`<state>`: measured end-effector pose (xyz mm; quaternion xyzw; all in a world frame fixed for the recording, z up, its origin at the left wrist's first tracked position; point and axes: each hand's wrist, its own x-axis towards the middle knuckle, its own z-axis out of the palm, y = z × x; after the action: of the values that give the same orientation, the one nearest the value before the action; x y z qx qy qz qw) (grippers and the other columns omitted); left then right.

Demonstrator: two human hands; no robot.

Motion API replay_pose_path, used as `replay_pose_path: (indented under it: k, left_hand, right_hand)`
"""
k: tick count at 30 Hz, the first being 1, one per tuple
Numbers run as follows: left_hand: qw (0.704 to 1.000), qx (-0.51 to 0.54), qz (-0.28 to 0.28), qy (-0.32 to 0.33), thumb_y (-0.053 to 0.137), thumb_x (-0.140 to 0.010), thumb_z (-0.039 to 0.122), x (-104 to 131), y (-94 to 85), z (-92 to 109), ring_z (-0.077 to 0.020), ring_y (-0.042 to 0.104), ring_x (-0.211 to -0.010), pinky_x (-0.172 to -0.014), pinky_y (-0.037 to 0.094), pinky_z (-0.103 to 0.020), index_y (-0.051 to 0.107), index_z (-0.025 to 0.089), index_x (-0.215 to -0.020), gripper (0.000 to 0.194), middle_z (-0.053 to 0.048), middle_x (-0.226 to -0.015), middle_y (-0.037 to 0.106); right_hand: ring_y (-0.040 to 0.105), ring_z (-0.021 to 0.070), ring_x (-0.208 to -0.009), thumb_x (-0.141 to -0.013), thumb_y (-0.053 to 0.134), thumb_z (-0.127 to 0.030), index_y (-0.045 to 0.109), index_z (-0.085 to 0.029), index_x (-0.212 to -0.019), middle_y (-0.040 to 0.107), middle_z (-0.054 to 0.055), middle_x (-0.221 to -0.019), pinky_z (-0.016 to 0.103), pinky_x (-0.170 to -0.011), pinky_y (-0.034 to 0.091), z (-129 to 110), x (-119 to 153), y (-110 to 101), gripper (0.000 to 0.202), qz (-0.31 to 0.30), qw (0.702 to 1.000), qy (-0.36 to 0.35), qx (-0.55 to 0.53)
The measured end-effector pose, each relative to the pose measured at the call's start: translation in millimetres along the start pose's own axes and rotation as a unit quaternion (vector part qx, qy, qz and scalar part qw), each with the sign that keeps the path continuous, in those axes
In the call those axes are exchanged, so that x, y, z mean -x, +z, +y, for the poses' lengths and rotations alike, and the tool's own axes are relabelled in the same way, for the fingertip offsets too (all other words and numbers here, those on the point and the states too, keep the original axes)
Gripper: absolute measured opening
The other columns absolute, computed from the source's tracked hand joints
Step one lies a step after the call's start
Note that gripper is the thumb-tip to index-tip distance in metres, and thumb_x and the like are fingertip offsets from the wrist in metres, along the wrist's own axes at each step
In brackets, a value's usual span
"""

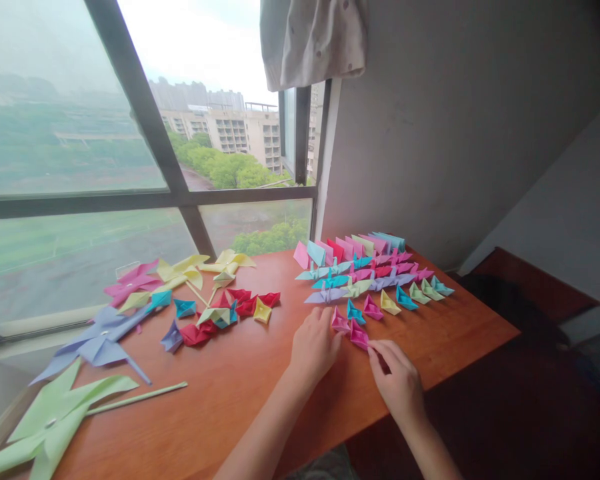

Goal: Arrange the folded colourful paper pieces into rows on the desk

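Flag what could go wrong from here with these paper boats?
1. The right hand's grip is at the edge of the nearest magenta boat; too much pressure might crease the thin paper.
2. The left hand's grip is right beside another pink boat, with a lavender crane just beyond; a slip could knock either out of line.
3. The window pane looks ajar, so a draught might shift the light paper pieces.

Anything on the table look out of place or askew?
Yes: at the left, paper boats lie jumbled at odd angles beside the pinwheels, whereas the paper cranes at the right stand in neat rows.
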<state>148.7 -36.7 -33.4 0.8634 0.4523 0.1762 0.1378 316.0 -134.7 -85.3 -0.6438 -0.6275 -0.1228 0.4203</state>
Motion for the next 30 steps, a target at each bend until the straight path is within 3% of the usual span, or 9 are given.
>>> replay_pose_path:
  k: [4, 8, 20, 30]
  left_hand:
    - [0.999, 0.016, 0.026, 0.016, 0.067, -0.081, 0.041, -11, 5.2, 6, -0.0265, 0.055, -0.107, -0.088, 0.046, -0.037, 0.045, 0.023, -0.125, 0.052, -0.008, -0.120, 0.055]
    - [0.998, 0.040, 0.042, 0.028, 0.072, -0.077, 0.041, -15, 11.9, 9, -0.0281, 0.053, -0.110, -0.093, 0.045, -0.040, 0.044, 0.023, -0.127, 0.060, -0.009, -0.123, 0.054]
    - [0.997, 0.060, 0.037, 0.037, 0.066, -0.081, 0.031, -18, 20.4, 7, -0.0275, 0.050, -0.115, -0.099, 0.041, -0.042, 0.042, 0.019, -0.129, 0.055, -0.011, -0.125, 0.055]
    - [0.997, 0.062, 0.031, 0.022, 0.064, -0.082, 0.032, -17, 15.1, 8, -0.0264, 0.052, -0.111, -0.096, 0.041, -0.040, 0.043, 0.021, -0.129, 0.052, -0.009, -0.121, 0.057]
  right_hand:
    - [0.067, 0.0173, -0.084, -0.094, 0.052, -0.022, 0.068, -0.020, -0.095, 0.069, 0.007, -0.091, 0.027, -0.077, 0.051, -1, 0, -1, 0.016, 0.001, 1.000, 0.003, 0.004]
    - [0.067, 0.0171, -0.084, -0.094, 0.052, -0.022, 0.068, -0.020, -0.096, 0.069, 0.007, -0.091, 0.027, -0.078, 0.051, -1, 0, -1, 0.016, -0.001, 1.000, 0.004, 0.002]
    - [0.068, 0.0168, -0.082, -0.094, 0.052, -0.022, 0.069, -0.019, -0.095, 0.070, 0.007, -0.090, 0.026, -0.077, 0.052, -1, 0, -1, 0.017, 0.006, 1.000, 0.001, 0.003]
    - [0.068, 0.0177, -0.082, -0.095, 0.050, -0.024, 0.069, -0.020, -0.096, 0.070, 0.008, -0.091, 0.028, -0.076, 0.053, -1, 0, -1, 0.019, 0.004, 1.000, 0.005, 0.005]
